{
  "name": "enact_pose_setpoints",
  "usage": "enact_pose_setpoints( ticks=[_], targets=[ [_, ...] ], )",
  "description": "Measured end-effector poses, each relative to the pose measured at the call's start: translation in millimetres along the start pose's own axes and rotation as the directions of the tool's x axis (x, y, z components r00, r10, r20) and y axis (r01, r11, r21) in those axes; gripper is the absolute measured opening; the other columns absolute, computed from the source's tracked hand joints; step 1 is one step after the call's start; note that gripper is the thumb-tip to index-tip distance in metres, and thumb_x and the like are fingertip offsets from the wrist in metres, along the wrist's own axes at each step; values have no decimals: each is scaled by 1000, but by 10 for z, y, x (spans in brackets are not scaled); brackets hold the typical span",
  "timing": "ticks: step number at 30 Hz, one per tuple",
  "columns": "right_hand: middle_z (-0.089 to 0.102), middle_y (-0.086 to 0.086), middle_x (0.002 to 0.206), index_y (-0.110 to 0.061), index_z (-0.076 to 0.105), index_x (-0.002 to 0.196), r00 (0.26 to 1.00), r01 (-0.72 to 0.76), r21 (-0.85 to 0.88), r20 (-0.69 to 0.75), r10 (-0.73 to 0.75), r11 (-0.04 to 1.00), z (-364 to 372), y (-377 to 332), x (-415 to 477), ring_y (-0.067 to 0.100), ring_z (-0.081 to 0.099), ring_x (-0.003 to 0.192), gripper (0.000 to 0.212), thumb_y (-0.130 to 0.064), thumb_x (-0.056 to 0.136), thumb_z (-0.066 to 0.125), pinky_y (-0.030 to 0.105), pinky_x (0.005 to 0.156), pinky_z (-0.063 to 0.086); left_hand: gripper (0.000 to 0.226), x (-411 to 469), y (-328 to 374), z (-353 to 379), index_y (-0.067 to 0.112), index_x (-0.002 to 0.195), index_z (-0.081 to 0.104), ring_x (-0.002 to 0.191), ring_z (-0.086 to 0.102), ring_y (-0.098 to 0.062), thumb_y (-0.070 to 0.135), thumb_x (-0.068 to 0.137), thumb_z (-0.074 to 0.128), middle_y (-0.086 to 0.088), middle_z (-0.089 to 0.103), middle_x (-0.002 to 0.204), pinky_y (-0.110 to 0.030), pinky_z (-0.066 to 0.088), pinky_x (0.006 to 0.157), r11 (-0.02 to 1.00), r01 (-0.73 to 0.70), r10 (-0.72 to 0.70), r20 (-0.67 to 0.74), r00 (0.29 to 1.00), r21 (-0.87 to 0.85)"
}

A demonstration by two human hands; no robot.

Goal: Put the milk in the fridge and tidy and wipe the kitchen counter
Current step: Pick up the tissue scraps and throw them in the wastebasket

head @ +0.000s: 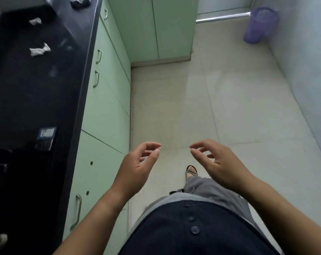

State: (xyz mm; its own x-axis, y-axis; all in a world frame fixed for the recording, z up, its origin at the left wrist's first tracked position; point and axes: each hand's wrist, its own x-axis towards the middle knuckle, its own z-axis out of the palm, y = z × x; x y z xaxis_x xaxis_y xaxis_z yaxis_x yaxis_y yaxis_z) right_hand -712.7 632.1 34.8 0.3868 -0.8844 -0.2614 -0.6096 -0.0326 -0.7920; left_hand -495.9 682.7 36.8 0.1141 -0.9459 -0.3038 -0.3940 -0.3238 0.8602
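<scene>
Head view: the dark surface (36, 89) runs along the person's left, with two crumpled white paper scraps (39, 50) and a dark rag-like bundle (80, 1) at its far end. No milk or fridge shows. The tidying step likely goes best by gathering the scraps first, carrying them to the purple bin (260, 24) across the floor, then wiping. The left hand (137, 162) and right hand (216, 162) hover over the floor, fingers loosely curled, holding and touching nothing.
</scene>
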Motion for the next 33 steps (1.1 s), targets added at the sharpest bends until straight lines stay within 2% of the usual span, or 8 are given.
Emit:
enact_pose_setpoints(
  ticks=[6,12,16,19,22,28,30,33],
  targets=[
    [60,-15,103,-26,61,106,997,52,-96,59,-46,994,-628,-99,1112,5,56,98,35,-49,88,43,35,85,51,18,957,418,-56,42,95,61,96,60,2,45,83,49,17,67,98,-21,49,83,997,9,-15,-83,996,-81],
    [61,-14,105,-28,61,108,985,36,-107,172,-17,994,-600,-211,2047,3,55,100,32,-48,89,44,33,87,50,11,1649,332,-390,39,96,61,93,58,8,38,90,53,18,66,98,-19,46,82,985,110,-129,-149,980,-129],
    [60,-13,108,-28,60,110,967,119,-147,242,-81,982,-472,-510,2980,3,55,100,39,-53,86,40,31,87,50,13,2319,250,-811,36,100,61,96,59,5,32,91,52,16,66,101,-19,46,84,980,123,-155,-214,965,-156],
    [58,-15,105,-30,59,109,957,186,-167,256,-140,968,-388,-913,3821,3,54,99,43,-58,84,37,32,87,50,14,2935,236,-1314,37,101,61,101,58,1,34,91,51,17,65,104,-23,47,88,980,109,-150,-256,955,-167],
    [59,-13,106,-29,60,109,941,249,-167,273,-198,954,-316,-1424,4549,3,55,98,46,-59,83,37,33,86,51,14,3421,282,-1936,38,100,61,99,58,5,40,91,51,19,65,103,-24,47,87,982,80,-134,-330,934,-172],
    [60,-12,109,-28,60,110,878,386,-159,366,-308,909,26,-2233,5582,5,56,100,47,-59,82,38,32,86,52,15,3914,165,-2921,35,98,63,94,63,-6,39,88,52,13,68,98,-38,54,82,979,73,-160,-487,859,-192],
    [60,-13,109,-29,60,110,846,413,-151,428,-317,898,210,-2395,5801,3,56,99,48,-60,82,38,31,86,51,13,3963,48,-3088,35,97,64,93,63,-6,36,89,54,13,68,97,-36,54,82,970,94,-202,-531,823,-223],
    [60,-12,107,-29,61,108,750,510,-148,559,-354,847,511,-2687,6181,3,56,97,43,-57,84,39,30,85,51,12,4052,-172,-3325,34,97,65,92,61,0,29,90,56,14,67,97,-25,50,80,958,156,-270,-579,769,-240]
  ],
)
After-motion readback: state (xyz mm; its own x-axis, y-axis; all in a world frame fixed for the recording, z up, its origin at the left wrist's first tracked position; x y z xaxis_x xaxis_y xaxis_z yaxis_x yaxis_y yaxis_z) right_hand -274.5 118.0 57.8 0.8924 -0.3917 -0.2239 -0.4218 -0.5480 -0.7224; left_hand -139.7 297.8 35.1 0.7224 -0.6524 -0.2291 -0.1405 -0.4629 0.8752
